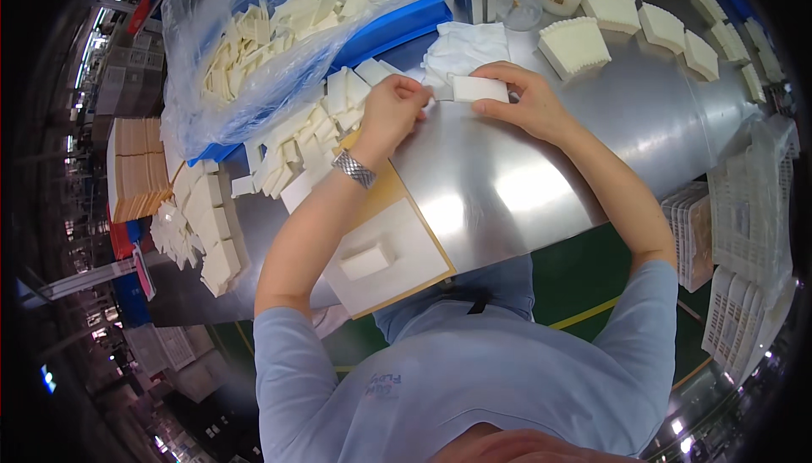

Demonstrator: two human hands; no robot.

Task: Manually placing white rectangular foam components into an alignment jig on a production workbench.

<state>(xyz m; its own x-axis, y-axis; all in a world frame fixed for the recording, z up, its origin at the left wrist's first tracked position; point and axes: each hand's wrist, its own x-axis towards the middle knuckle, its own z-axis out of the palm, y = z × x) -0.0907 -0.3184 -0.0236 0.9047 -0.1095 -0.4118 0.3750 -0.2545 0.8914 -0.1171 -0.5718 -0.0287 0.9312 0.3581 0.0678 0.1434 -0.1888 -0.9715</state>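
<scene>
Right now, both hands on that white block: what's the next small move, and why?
Probably set the white block down with the fanned white stacks at the far right. The right hand grips its right end and top, and the left hand pinches at its left end beside the white cloth. Loose white pieces lie to the left, grouped ones to the right.

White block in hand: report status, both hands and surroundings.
Right hand grips white block. Left hand pinches its left end. Loose white pieces piled just left; white cloth behind.
</scene>
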